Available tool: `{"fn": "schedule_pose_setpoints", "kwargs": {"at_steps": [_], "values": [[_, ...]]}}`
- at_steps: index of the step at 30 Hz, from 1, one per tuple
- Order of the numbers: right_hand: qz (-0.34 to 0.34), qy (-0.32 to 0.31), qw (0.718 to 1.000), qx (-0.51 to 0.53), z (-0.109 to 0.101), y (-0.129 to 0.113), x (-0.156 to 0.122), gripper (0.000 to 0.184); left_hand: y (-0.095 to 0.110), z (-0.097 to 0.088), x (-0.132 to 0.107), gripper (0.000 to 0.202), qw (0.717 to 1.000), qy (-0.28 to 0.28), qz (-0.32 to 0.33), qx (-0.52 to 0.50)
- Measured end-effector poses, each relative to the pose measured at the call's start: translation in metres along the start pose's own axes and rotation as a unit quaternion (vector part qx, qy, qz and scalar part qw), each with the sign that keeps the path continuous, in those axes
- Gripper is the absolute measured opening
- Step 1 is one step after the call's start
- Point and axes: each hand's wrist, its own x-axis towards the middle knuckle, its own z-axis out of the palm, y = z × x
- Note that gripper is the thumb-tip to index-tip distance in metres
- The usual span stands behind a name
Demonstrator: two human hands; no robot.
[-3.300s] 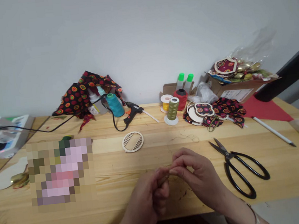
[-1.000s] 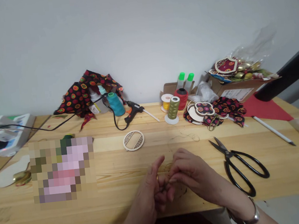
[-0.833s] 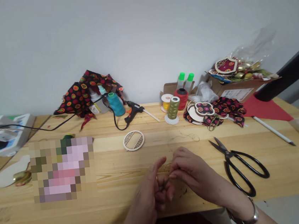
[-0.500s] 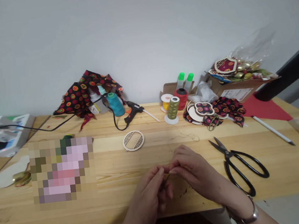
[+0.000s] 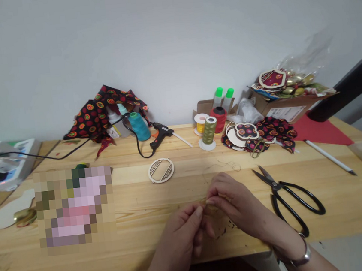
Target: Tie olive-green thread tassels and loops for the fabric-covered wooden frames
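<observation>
My left hand and my right hand meet near the front edge of the wooden table. Both are closed in a pinch around a fine gold-coloured thread that runs between their fingertips. A loose length of the same thin thread lies on the wood just beyond my right hand. I wear a metal bracelet on the right wrist. A round slotted wooden disc lies a little beyond my left hand.
Black scissors lie to the right of my hands. Along the wall stand a teal spool, a glue gun, an olive spool, patterned fabric, a cardboard box and a white pencil.
My left forefinger, raised a second ago, has closed down onto the thread. My right hand has lifted slightly away from the left, drawing the thread between them.
</observation>
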Motion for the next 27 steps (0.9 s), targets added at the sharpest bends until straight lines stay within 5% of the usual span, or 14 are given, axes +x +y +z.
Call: {"fn": "schedule_pose_setpoints", "kwargs": {"at_steps": [7,13,20,27], "values": [[-0.005,-0.005,1.0,0.004,0.001,0.001,0.001,0.017,-0.001,-0.002,0.003,0.022,1.0,0.0,-0.004,-0.012],[0.023,0.11,0.989,-0.095,-0.006,0.011,-0.005,0.011,0.002,-0.008,0.006,0.027,0.998,0.054,-0.003,-0.035],[0.014,0.015,0.975,-0.221,0.009,0.006,-0.022,0.016,0.009,-0.015,0.008,0.02,0.984,0.136,0.079,-0.08],[-0.038,-0.013,0.952,-0.305,0.013,0.011,-0.022,0.016,0.005,-0.015,0.008,0.021,0.984,0.142,0.069,-0.076]]}}
